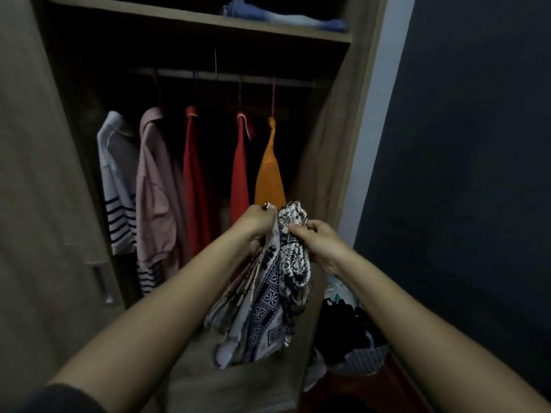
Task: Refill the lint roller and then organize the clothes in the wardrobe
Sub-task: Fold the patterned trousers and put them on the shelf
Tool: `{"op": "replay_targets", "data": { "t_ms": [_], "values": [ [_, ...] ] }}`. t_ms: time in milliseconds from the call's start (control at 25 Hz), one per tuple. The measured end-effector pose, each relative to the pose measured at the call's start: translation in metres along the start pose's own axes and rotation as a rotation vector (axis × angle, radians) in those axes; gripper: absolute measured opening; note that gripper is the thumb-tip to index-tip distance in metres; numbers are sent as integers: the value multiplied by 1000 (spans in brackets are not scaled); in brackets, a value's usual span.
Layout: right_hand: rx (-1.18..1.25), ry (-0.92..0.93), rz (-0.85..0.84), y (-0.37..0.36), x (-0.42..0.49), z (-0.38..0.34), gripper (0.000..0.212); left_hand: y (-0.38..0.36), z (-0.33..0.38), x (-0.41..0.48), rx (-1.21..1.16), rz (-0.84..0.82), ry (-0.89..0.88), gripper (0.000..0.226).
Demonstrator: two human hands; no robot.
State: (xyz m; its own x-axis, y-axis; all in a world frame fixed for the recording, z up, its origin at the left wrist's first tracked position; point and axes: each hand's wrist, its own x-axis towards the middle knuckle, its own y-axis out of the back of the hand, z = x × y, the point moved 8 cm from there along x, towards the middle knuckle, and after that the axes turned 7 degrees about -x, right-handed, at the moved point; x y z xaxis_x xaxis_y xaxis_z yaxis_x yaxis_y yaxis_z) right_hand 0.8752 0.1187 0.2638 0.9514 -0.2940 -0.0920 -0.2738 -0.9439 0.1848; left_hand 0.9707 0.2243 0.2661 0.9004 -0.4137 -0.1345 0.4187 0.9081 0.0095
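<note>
I hold a black-and-white patterned garment (268,305) in front of the open wardrobe (331,150). My left hand (256,223) grips its top edge from the left. My right hand (320,238) pinches the bunched top from the right. The cloth hangs down between my forearms. Inside, a rail (226,77) carries several hung clothes: a white striped shirt (117,186), a pink top (158,192), two red garments (193,180) (240,174) and an orange one (269,171). No lint roller is in view.
Folded blue clothes (286,16) lie on the upper shelf (196,20). A basket (360,360) of dark clothes stands on the floor at the lower right. The wardrobe door (38,204) is at the left, a dark wall (465,174) at the right.
</note>
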Motion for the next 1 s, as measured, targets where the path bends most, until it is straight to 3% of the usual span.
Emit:
{"op": "replay_targets", "data": {
  "t_ms": [160,200,320,400,480,560,600,680,720,880,1000],
  "values": [
    [-28,35,-188,-15,-14,-5,31,-15,14,-28,-48,-42,6,59],
    [-7,36,-254,-18,-21,-8,31,-17,19,-36,-33,-78,5,61],
    [71,50,-388,-17,-29,-11,64,-12,33,-52,108,-98,-39,65],
    [111,69,-402,-10,-31,-10,78,-6,40,-53,143,-36,-89,40],
    [64,133,-263,7,-25,-6,68,-4,50,-59,95,-27,-132,15],
    [-38,141,49,43,-13,11,39,-5,66,-65,79,-102,-208,12],
    [-33,112,108,51,-12,20,51,-4,75,-70,85,-161,-259,14],
    [117,44,-9,46,-2,38,102,-2,92,-80,84,-273,-360,19],
    [175,35,-86,41,1,39,113,3,98,-84,55,-316,-403,21],
    [201,157,-238,31,-8,-4,104,37,97,-82,-98,-409,-460,44],
    [153,225,-329,26,-15,-31,86,64,70,-69,-186,-347,-412,51]
  ]
}}
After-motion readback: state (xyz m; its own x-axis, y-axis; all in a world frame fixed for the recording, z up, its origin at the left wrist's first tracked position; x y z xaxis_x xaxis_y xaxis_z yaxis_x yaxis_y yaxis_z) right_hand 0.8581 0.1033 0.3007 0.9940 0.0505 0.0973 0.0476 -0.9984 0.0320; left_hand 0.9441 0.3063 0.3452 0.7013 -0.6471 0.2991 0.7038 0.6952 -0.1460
